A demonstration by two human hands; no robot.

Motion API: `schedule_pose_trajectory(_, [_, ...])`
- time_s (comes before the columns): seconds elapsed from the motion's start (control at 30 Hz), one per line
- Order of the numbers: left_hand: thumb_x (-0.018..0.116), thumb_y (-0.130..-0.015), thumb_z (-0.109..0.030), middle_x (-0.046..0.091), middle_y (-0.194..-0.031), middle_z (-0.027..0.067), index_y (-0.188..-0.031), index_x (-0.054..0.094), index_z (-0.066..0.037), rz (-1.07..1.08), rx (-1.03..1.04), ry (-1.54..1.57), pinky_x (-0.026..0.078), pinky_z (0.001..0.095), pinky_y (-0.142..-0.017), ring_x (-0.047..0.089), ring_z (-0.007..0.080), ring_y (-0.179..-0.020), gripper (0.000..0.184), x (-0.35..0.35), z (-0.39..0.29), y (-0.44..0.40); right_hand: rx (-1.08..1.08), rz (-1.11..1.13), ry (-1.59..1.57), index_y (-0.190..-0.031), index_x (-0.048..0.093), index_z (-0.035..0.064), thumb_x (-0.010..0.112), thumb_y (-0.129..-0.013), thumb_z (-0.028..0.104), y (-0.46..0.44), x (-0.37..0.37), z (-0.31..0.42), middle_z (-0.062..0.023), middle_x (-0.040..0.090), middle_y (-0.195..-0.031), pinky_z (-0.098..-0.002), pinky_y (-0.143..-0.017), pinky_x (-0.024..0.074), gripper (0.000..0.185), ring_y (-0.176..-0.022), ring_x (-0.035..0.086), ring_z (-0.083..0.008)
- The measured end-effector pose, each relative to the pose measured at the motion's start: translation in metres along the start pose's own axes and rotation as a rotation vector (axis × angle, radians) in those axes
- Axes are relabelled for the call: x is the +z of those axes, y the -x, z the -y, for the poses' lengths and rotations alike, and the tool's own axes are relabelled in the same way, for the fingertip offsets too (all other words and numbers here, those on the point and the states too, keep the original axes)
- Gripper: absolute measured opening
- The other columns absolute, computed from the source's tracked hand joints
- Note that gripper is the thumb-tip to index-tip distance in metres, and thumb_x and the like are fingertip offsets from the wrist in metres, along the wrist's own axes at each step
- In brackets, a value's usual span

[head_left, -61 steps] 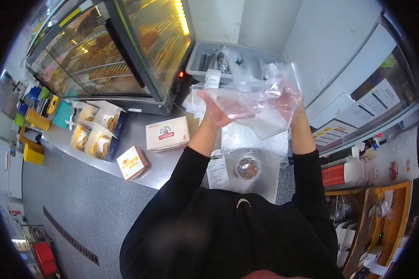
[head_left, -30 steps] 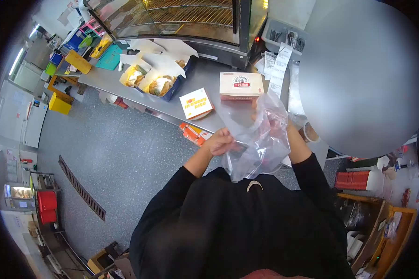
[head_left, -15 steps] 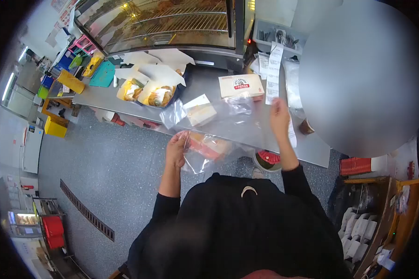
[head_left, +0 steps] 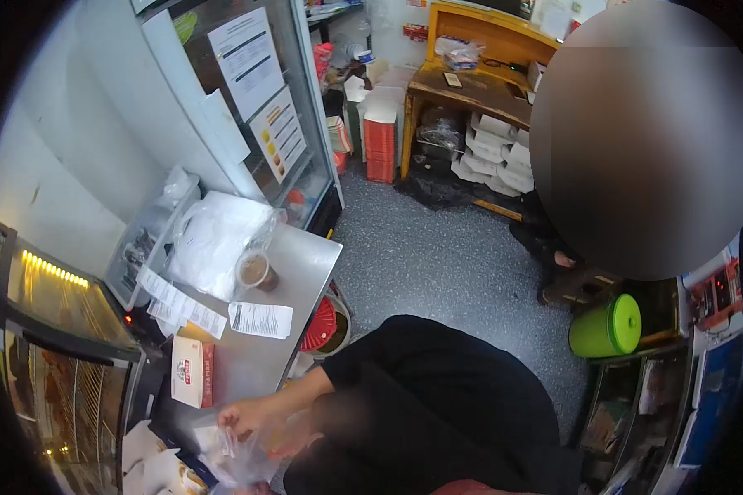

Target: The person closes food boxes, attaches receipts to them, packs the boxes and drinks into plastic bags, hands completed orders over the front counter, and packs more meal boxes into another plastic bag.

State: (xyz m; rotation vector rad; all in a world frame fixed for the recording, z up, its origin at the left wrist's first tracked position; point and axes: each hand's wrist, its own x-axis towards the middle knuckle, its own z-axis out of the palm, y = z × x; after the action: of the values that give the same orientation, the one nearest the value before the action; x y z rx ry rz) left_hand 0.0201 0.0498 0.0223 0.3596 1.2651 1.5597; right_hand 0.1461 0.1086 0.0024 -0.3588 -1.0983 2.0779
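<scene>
At the counter's near edge, my right hand [head_left: 243, 417] has its fingers closed on a clear plastic bag [head_left: 238, 464]. Only a sliver of my left hand [head_left: 258, 488] shows at the bottom edge of the view, beside the bag, and its fingers are hidden. Something orange-red shows through the plastic close to my right wrist. A closed white and red carton [head_left: 188, 373] stands just beyond my right hand. Open food boxes [head_left: 158, 472] with yellow lining sit left of the bag, partly cut off by the frame.
Paper receipts [head_left: 261, 320] and a cup of brown drink [head_left: 257, 271] are on the steel counter [head_left: 309, 249]. A glass-fronted display cabinet [head_left: 66, 396] borders it at left, a fridge [head_left: 256, 99] behind. A red-lidded bucket [head_left: 322, 323] stands beside the counter; a green bin [head_left: 604, 326] is at right.
My view has swung right, bringing the fridge and shelves into sight. My right hand, earlier raised apart near the receipts, is now at the bag. My left hand has nearly left the view.
</scene>
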Motion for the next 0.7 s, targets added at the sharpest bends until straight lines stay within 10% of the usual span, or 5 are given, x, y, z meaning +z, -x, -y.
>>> schedule_pose_trajectory(0.2, [0.041, -0.087, -0.037, 0.058, -0.095, 0.0089, -0.1, 0.052, 0.001, -0.098, 0.194, -0.223, 0.04, 0.0343, -0.08, 0.053, 0.0225, -0.09, 0.042, -0.014, -0.011, -0.051, -0.02, 0.136, -0.73, -0.08, 0.046, 0.0098, 0.048, -0.077, 0.012, 0.045, -0.015, 0.071, -0.0026, 0.052, -0.071, -0.0311, -0.067, 0.0448, 0.004, -0.068, 0.054, -0.0166])
schedule_pose_trajectory(0.33, [0.042, -0.086, -0.035, 0.058, -0.094, 0.0091, -0.099, 0.052, 0.001, -0.26, 0.432, -0.478, 0.041, 0.0346, -0.079, 0.053, 0.0229, -0.089, 0.039, -0.035, -0.026, -0.091, 0.005, 0.17, -0.249, -0.074, 0.049, 0.0084, 0.052, -0.076, 0.015, 0.075, -0.027, 0.075, -0.0023, 0.049, -0.068, -0.027, -0.063, 0.0408, 0.007, -0.064, 0.05, -0.0119])
schedule_pose_trajectory(0.47, [0.043, -0.086, -0.032, 0.058, -0.093, 0.0093, -0.099, 0.052, 0.001, -0.362, 0.857, -0.792, 0.041, 0.035, -0.077, 0.054, 0.0234, -0.087, 0.037, -0.068, -0.049, -0.137, -0.438, -0.118, 0.848, -0.062, 0.04, 0.0053, 0.054, -0.071, 0.008, 0.126, 0.002, 0.131, -0.0003, 0.04, -0.059, -0.028, -0.049, 0.0348, 0.016, -0.054, 0.038, -0.0099])
schedule_pose_trajectory(0.6, [0.057, -0.071, -0.016, 0.053, -0.083, 0.0061, -0.091, 0.051, 0.0, 0.352, 0.78, -1.363, 0.041, 0.0316, -0.069, 0.05, 0.019, -0.079, 0.026, 0.058, -0.055, -0.038, -0.744, -0.874, 0.933, -0.071, 0.049, 0.0028, 0.059, -0.076, 0.009, 0.191, -0.017, 0.213, -0.0016, 0.048, -0.065, -0.0247, -0.053, 0.0372, 0.013, -0.061, 0.045, -0.0066])
schedule_pose_trajectory(0.7, [0.064, -0.059, -0.008, 0.044, -0.103, 0.0126, -0.114, 0.04, 0.002, 0.874, 0.76, -0.689, 0.037, 0.0327, -0.084, 0.046, 0.0222, -0.095, 0.061, 0.149, -0.026, 0.03, -0.765, -1.061, 1.17, -0.074, 0.051, 0.0018, 0.061, -0.072, 0.005, 0.239, -0.004, 0.262, -0.0041, 0.051, -0.067, -0.0256, -0.055, 0.0392, 0.011, -0.063, 0.05, -0.01])
